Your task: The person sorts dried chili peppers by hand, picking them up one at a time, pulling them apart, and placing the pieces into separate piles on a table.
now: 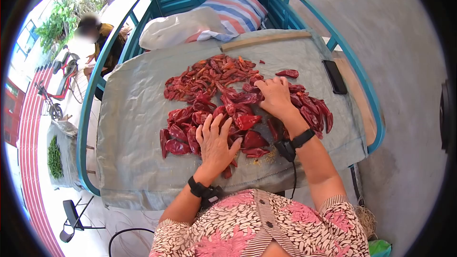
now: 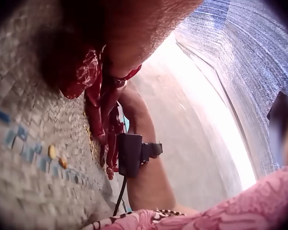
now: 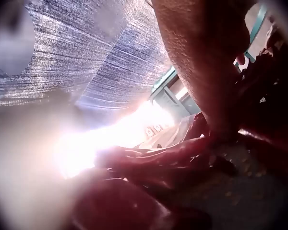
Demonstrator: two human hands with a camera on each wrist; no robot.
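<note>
Big dried red peppers (image 1: 247,122) heaped mid-surface (image 1: 133,128), smaller peppers (image 1: 209,77) bordering at 11 o'clock; left hand (image 1: 216,145) at 7 o'clock of the heap, fingers spread on it, no grip visible; right hand (image 1: 276,96) at 2 o'clock, fingers bent onto pods, can't tell if pinching. Light fingertips probably best, skins look brittle; avoid mixing sizes where piles meet. Phone (image 1: 334,77) farther out at 2 o'clock, keep sweeps short of it.

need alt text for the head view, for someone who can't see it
A person's left hand and right hand touch a spread of red peppers on a grey sheet between teal rails. A phone lies near the sheet's right edge.
</note>
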